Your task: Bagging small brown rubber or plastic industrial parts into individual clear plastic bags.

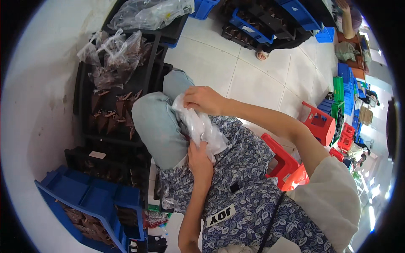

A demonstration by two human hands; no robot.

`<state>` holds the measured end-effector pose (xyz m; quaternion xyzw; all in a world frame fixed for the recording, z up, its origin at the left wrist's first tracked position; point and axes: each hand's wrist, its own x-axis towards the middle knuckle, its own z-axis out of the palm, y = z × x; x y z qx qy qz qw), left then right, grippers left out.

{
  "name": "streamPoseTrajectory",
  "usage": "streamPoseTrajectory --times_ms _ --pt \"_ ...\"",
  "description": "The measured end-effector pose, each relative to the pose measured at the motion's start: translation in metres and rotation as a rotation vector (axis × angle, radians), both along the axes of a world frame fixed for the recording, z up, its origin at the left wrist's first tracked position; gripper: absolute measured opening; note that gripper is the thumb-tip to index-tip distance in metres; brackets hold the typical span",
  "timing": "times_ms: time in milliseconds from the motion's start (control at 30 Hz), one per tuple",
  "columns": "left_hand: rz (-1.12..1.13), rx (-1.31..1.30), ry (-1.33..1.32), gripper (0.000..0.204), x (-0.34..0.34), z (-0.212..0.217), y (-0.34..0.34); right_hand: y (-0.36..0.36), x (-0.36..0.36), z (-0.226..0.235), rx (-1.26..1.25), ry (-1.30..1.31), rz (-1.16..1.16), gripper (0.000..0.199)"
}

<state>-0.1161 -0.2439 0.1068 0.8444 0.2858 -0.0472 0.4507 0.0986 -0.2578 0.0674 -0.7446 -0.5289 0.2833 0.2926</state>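
A crumpled, whitish see-through plastic bag (197, 125) lies across my lap, over the blue-grey trousers (158, 126) and the leaf-patterned apron (249, 168). My right hand (205, 100) pinches its far end with bent fingers. Lower down, my left hand (201, 163) grips the bag's near part, thumb and fingers closed on the film. I cannot make out anything inside the bag. To the left of my knees, several dark brown cone-shaped pieces (112, 111) with pale specks lie in a black crate (114, 138).
A clear bag of brown pieces (116, 59) rests on the black crate, and more clear bags (152, 12) lie behind it. A blue crate (84, 189) stands by the wall at lower left. Red stools (318, 124) are at right. Another person's arm (346, 21) shows at the far right.
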Motion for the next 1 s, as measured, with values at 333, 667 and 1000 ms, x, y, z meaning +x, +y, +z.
streamPoseTrajectory --times_ms 333,667,1000 --pt "-0.154 0.207 0.043 0.031 -0.001 -0.006 0.001 0.008 -0.01 -0.001 -0.058 -0.403 0.004 0.007" --pt "0.072 0.346 -0.123 0.039 -0.016 0.02 -0.006 0.025 -0.018 0.002 -0.14 -0.233 0.525 0.011" --pt "-0.164 0.401 -0.115 0.047 -0.007 -0.032 -0.013 0.064 0.057 0.016 0.435 -0.749 0.092 0.014"
